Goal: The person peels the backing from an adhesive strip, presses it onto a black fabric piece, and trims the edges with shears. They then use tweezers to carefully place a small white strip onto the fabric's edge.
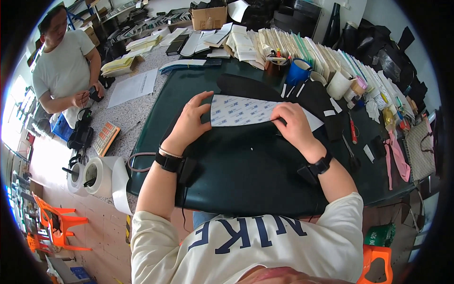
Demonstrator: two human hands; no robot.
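A white sheet with rows of small blue print (241, 111) is held level above the dark green table mat (227, 161). My left hand (191, 119) grips its left end, thumb below and fingers above. Toward the other end, my right hand (294, 124) is closed on the sheet's edge with thumb and fingers pressed together. The sheet's white tip (313, 121) shows beyond my right hand. Just behind lies a long black rounded piece (243, 86), partly covered by the sheet. Black flat material (318, 94) with white strips on it lies to the right.
Scissors (351, 154) and a red-handled tool (353, 128) lie at the right, near pink strips (397, 156). A blue cup (298, 71) stands before a row of upright papers (293, 46). Left are white rolls (98, 176), an orange calculator (107, 138) and another person (64, 61).
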